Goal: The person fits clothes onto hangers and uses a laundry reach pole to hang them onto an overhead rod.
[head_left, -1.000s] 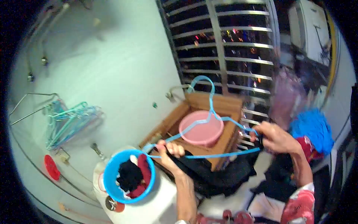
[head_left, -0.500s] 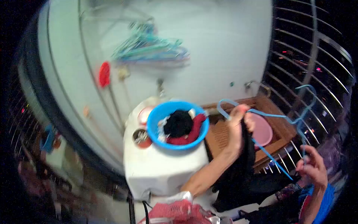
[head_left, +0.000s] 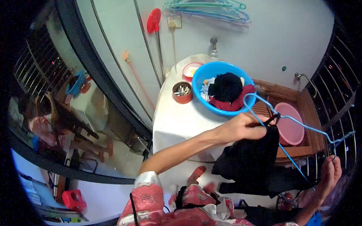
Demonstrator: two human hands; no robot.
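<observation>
My left hand (head_left: pixel 245 128) is closed, pinching a black garment (head_left: pixel 250 156) by a thin strap at its top. The strap meets the upper bar of a blue clothes hanger (head_left: pixel 304 128), but I cannot tell whether it is looped round it. My right hand (head_left: pixel 332 171) grips the hanger near the base of its hook, at the right. The garment hangs down in dark folds below my left hand. Just beyond that hand stands a blue basin (head_left: pixel 200 83) holding black, dark red and white cloth, on a white covered surface (head_left: pixel 169 118).
A red tin of cigarette butts (head_left: pixel 183 98) and a soap dish (head_left: pixel 186 77) stand beside the basin. Behind the hanger, a pink basin (head_left: pixel 288 130) sits in a brown sink (head_left: pixel 315 137). More hangers (head_left: pixel 211 13) hang on the wall. Metal bars line the right; glass lines the left.
The view has swung left and down. My left hand now holds the strap close against the hanger's bar. My right hand has closed near the hook's base, its fingers less spread.
</observation>
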